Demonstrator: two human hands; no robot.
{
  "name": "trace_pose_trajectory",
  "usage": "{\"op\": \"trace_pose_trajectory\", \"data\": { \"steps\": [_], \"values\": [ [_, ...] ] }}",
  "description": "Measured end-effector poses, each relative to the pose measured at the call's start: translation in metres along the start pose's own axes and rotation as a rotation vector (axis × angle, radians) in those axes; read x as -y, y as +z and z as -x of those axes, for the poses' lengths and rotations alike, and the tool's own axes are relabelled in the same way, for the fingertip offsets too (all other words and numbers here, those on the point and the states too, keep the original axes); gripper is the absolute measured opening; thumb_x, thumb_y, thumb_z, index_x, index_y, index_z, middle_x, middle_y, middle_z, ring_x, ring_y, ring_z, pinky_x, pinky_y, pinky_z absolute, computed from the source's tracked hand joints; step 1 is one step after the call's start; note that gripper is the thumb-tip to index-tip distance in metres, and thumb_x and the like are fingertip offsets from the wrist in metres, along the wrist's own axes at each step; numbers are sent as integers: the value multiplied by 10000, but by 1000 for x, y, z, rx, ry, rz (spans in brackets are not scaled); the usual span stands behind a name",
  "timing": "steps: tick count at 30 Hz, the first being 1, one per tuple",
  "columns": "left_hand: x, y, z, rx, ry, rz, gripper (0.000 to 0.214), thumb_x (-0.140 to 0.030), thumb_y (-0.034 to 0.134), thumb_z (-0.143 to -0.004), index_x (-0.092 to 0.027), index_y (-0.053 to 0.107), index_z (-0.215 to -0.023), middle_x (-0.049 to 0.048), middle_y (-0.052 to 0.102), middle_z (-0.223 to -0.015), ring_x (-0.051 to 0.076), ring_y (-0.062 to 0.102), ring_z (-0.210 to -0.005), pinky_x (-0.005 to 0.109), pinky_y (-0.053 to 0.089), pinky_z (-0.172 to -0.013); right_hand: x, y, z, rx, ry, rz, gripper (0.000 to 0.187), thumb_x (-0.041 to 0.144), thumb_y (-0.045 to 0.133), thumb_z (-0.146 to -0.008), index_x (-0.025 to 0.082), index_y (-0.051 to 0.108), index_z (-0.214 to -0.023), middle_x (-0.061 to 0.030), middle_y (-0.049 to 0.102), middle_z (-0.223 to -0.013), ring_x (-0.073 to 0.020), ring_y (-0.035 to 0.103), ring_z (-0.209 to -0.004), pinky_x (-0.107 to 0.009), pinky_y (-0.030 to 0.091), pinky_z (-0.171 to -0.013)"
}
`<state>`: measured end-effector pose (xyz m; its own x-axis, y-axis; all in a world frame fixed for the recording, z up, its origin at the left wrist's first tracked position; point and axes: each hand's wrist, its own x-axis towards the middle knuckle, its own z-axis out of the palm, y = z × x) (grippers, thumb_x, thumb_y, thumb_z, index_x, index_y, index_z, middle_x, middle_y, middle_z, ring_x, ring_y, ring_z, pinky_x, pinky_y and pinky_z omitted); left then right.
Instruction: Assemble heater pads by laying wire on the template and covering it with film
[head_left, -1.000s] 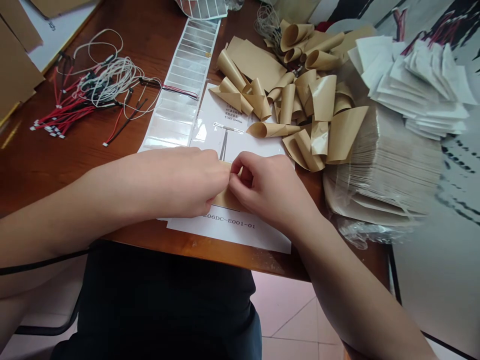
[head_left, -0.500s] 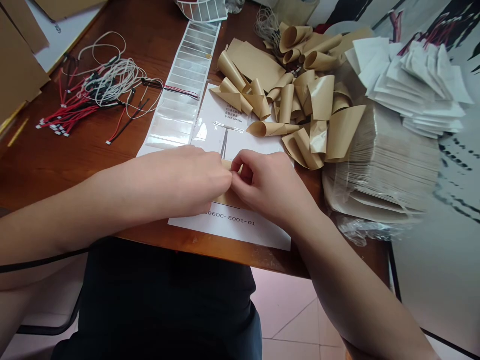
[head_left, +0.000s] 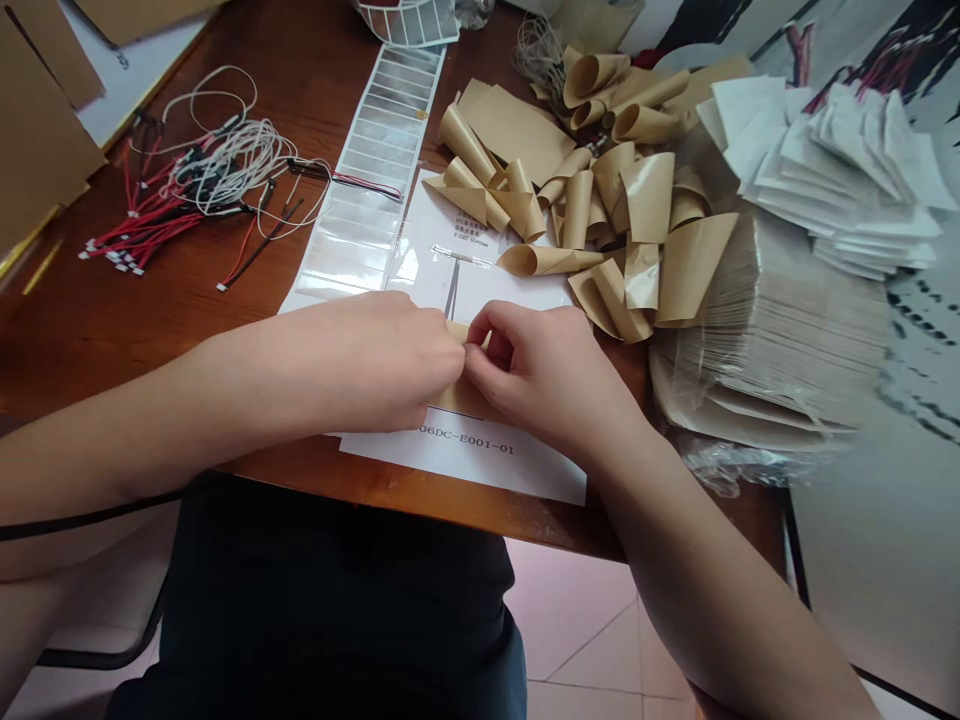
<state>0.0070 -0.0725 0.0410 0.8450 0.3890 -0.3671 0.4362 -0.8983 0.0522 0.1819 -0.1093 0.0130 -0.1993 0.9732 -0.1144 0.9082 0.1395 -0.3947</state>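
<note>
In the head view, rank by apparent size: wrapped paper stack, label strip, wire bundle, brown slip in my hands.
Largest: wrapped paper stack.
Then label strip and wire bundle, about alike, so not ranked.
Smallest: brown slip, mostly hidden under the left hand and right hand.

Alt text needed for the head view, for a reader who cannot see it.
The left hand and right hand meet over a tan paper piece, pinching it on a white printed sheet at the near edge of the wooden table. Beyond lie curled tan papers, a label strip, red and white wires and stacked white sheets.
</note>
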Motion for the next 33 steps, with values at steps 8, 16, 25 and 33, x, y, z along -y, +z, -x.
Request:
{"op": "trace_pose_trajectory", "data": {
  "steps": [8,16,25,33],
  "values": [
    [7,3,-2,-35,-16,118,205,-226,548,-834,-189,749,-844,62,680,-755,178,526,-576,322,308,-557,1,-2,1,-5,-1,-12,72,209,591,-812,214,606,-742,17,611,-605,-141,500,-578,-286,328,-587],
    [9,0,-3,-16,-41,229,238,-184,507,-822,-185,743,-846,83,698,-819,178,565,-630,313,349,-586,-3,-12,2,214,12,-235,105,209,616,-783,211,633,-680,43,592,-570,-115,481,-537,-265,334,-525],
    [17,-1,-2,4,-69,389,224,-361,574,-862,-224,750,-886,56,682,-785,162,559,-600,293,346,-566,9,-2,6,269,-50,-437,43,191,669,-769,208,662,-730,60,601,-592,-100,501,-550,-248,379,-568],
    [17,-12,2,-13,-82,396,166,-269,578,-849,-228,733,-806,36,676,-762,151,542,-600,286,330,-569,13,4,7,258,-17,-499,151,144,634,-751,210,559,-638,67,527,-548,-96,469,-548,-237,337,-524]
  ]
}}
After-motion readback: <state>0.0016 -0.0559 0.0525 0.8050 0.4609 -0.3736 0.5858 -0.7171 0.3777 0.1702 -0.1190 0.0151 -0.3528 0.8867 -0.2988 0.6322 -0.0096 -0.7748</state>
